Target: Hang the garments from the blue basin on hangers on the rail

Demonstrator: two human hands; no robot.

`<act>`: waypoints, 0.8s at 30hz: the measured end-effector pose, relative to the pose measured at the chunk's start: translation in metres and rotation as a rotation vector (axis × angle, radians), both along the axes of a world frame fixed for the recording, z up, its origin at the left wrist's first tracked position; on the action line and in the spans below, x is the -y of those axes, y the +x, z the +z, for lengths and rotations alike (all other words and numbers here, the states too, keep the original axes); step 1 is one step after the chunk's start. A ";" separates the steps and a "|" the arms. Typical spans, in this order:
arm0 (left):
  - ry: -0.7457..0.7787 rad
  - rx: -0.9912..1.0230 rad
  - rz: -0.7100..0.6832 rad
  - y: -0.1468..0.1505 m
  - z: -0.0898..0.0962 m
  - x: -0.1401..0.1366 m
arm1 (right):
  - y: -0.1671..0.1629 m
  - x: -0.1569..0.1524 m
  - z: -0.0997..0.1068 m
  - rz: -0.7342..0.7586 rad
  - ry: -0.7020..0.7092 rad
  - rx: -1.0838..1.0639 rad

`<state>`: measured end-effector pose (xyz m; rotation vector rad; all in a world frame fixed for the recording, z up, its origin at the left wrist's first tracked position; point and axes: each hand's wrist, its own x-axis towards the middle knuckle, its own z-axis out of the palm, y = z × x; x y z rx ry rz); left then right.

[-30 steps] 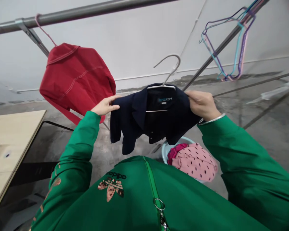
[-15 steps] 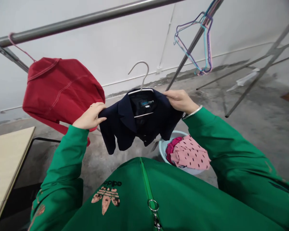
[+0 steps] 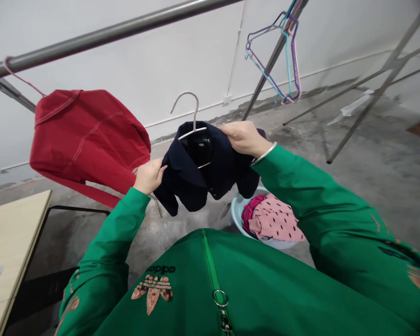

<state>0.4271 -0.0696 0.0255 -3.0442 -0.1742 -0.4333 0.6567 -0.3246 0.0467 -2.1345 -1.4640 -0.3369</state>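
A small navy jacket (image 3: 192, 182) hangs in the air before me on a white hanger (image 3: 195, 112), whose hook sticks up above the collar and touches no rail. My left hand (image 3: 150, 176) pinches the jacket at its left shoulder, thumb on the front. On the other side my right hand (image 3: 244, 138) grips the jacket near the collar, fingers closed on the cloth. Part of the hanger's lower bar shows in the neck opening; the rest is hidden inside the jacket.
A red jacket (image 3: 87, 135) hangs on a pink hanger from the metal rail (image 3: 115, 33) at left. Several coloured hangers (image 3: 290, 60) hang on the rack's leg at right. Below stands a light blue basin (image 3: 236, 212) with pink clothes (image 3: 275, 219). A wooden board (image 3: 17, 233) lies far left.
Both hands have come closer together, the left moving right and the right moving inward to the collar. The navy jacket has bunched, and its hanger hook has shifted left.
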 end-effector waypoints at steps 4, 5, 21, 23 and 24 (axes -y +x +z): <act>-0.035 0.063 -0.024 -0.017 0.006 -0.018 | 0.005 0.009 0.005 0.035 0.081 -0.006; -0.054 0.040 -0.038 -0.021 0.008 -0.023 | 0.006 0.010 0.003 0.041 0.106 -0.032; 0.009 0.127 -0.052 -0.009 0.060 0.024 | -0.013 0.021 0.015 0.154 0.245 -0.291; 0.044 0.134 -0.065 -0.003 0.060 0.015 | -0.014 0.025 0.013 0.222 0.168 -0.346; 0.047 0.113 -0.067 0.003 0.057 0.010 | -0.015 0.025 0.011 0.258 0.096 -0.391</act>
